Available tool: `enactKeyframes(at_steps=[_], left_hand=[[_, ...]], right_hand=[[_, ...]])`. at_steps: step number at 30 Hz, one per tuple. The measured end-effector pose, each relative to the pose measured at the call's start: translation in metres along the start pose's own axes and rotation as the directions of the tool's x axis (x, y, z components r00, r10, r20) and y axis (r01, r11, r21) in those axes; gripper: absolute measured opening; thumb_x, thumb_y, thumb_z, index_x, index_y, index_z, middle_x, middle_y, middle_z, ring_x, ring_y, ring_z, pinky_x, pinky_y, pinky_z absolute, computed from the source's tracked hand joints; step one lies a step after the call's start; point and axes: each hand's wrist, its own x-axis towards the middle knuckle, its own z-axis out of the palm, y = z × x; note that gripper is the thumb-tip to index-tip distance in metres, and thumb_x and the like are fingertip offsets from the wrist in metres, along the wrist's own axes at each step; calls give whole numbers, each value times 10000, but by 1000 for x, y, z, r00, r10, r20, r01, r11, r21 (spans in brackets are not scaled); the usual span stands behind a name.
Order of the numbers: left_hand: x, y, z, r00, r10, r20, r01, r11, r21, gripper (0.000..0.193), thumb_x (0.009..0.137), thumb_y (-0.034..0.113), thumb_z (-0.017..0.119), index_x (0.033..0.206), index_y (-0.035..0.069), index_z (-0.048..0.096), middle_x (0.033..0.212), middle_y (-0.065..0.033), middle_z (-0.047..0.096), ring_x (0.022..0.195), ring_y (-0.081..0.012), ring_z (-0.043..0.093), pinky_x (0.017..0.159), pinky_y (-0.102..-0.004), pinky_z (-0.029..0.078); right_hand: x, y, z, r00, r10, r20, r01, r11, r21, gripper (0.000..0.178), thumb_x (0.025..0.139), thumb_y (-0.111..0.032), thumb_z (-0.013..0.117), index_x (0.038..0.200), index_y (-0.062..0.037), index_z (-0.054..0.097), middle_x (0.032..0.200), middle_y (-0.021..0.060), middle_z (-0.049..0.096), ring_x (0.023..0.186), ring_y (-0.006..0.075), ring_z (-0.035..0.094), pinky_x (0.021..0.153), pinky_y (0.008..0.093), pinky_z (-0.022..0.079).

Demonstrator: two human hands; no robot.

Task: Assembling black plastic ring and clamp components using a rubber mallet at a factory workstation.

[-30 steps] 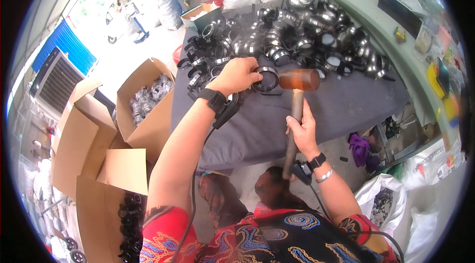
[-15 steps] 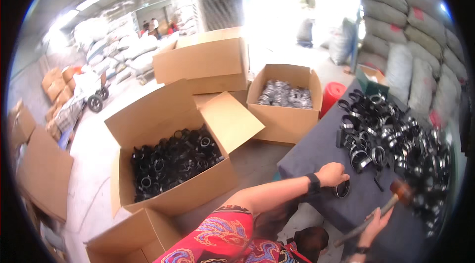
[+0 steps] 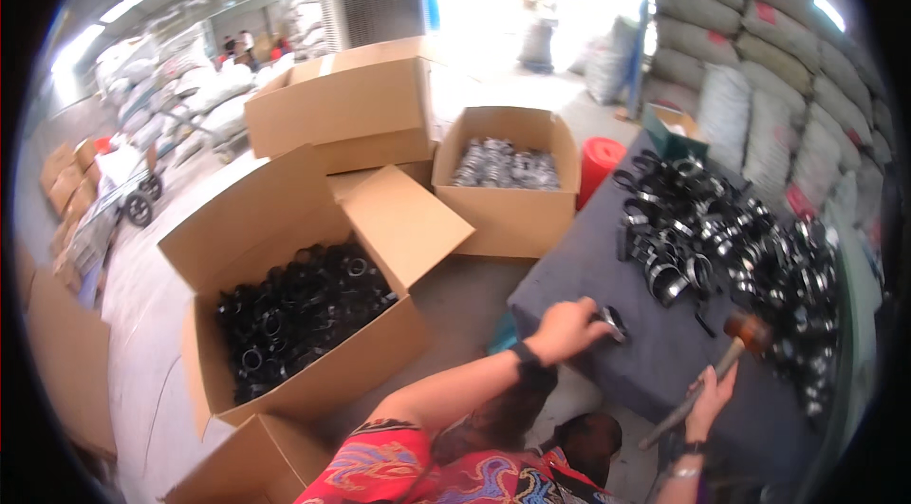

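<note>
My left hand (image 3: 566, 329) is closed at the fingertips on a black-and-silver ring clamp (image 3: 615, 324), which is tilted over the near left part of the grey-covered table (image 3: 560, 281). My right hand (image 3: 708, 403) grips the wooden handle of a mallet (image 3: 734, 349). The mallet's brown head is raised at the near edge of a large heap of black-and-silver ring clamps (image 3: 750, 243) on the right side of the table. The palm side of my left hand is hidden.
An open carton of black clamps (image 3: 313, 373) stands on the floor at left. Behind it are a carton of silver parts (image 3: 508, 224), a closed-looking larger carton (image 3: 342, 115) and a red roll (image 3: 600, 167). Stacked sacks (image 3: 697, 6) line the right. A person (image 3: 537, 15) stands far off.
The view has turned a little to the right. My left hand has drawn back leftward, and the clamp in its fingers has tipped. My right hand still holds the mallet raised.
</note>
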Motion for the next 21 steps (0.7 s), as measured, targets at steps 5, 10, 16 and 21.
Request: enactKeyframes(at_steps=[5, 10, 16, 21], left_hand=[[-34, -29, -30, 962, -217, -165, 227, 973, 40, 471, 802, 435, 716, 904, -9, 598, 761, -227, 651, 758, -406, 645, 678, -460, 502], [-53, -73, -26, 917, -384, 105, 398, 877, -269, 456, 860, 427, 656, 811, -20, 578, 671, -111, 617, 599, -218, 597, 571, -394, 469], [-59, -72, -7, 973, -226, 53, 209, 757, -619, 322, 940, 275, 560, 756, 14, 516, 656, -22, 540, 634, -120, 490, 588, -296, 397], [-62, -90, -8, 942, -229, 246, 336, 660, -672, 221, 959, 200, 545, 795, 53, 562, 733, -6, 581, 751, -105, 526, 752, -266, 411]], right_hand=[[5, 6, -5, 998, -22, 66, 23, 1000, -15, 630, 875, -36, 546, 1459, -108, 321, 746, -1, 516, 529, 83, 490, 468, 238, 435], [-25, -50, 67, 937, -21, 348, 18, 1000, 12, 659, 870, -43, 573, 1473, -106, 316, 807, 10, 558, 543, 70, 507, 481, 229, 458], [-44, -70, 114, 719, 157, 678, -12, 977, -213, 761, 866, -41, 585, 1520, -174, 219, 1007, 27, 612, 541, 39, 493, 505, 214, 467], [-37, -100, 138, 700, 77, 710, 132, 963, -234, 724, 886, -66, 586, 1514, -164, 240, 1044, 38, 624, 530, 35, 461, 504, 222, 452]])
